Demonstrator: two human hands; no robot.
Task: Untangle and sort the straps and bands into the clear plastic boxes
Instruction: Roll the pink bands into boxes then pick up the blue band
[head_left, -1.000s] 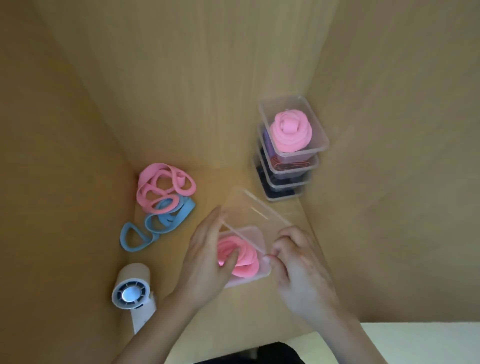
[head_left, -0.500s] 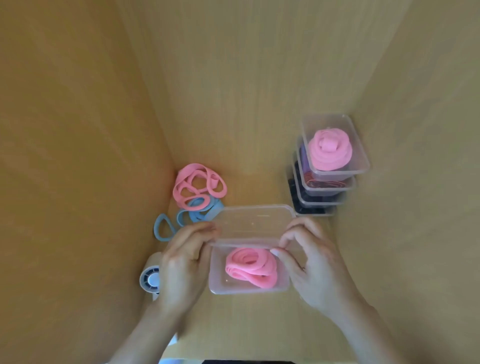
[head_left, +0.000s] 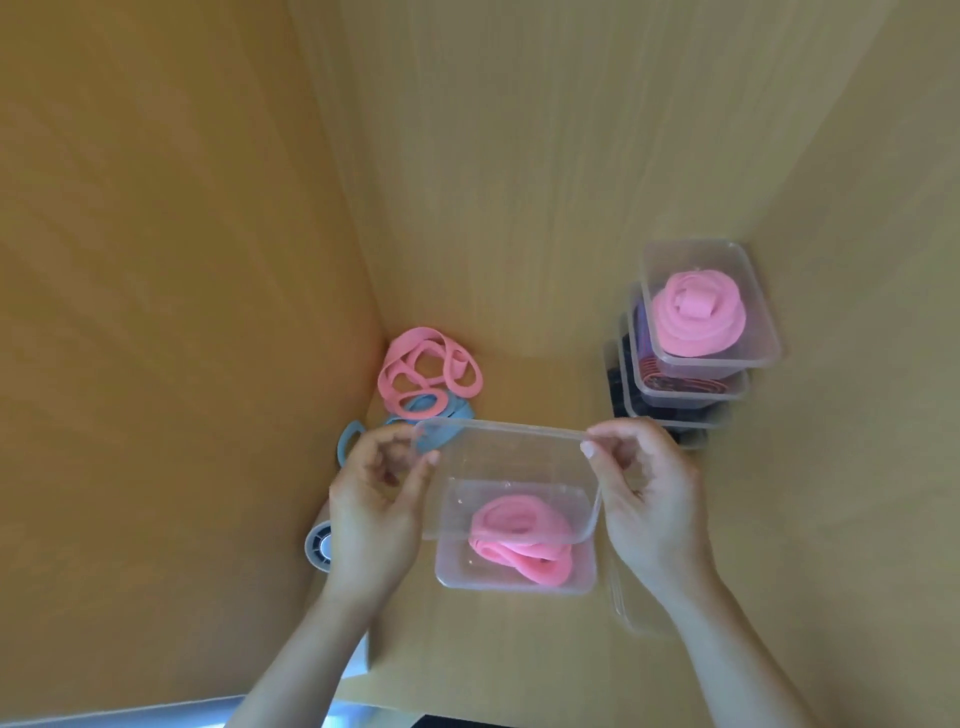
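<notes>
A clear plastic box (head_left: 457, 571) stands on the wooden surface with a coiled pink band (head_left: 519, 540) inside. Just above it both my hands hold a clear lid (head_left: 504, 462): my left hand (head_left: 374, 504) pinches its left edge, my right hand (head_left: 644, 499) pinches its right edge. The lid covers the box's far part, tilted. A tangle of pink bands (head_left: 426, 371) lies in the far left corner, with blue bands (head_left: 431, 410) partly under it and behind the lid.
A stack of three clear boxes (head_left: 696, 343) stands at the far right, the top one holding a rolled pink band (head_left: 696, 317). A small white fan (head_left: 318, 545) lies behind my left hand. Wooden walls close in on the left, back and right.
The lid, held at the box's far edge before, has come up and forward over the box. Both hands shifted to its side edges.
</notes>
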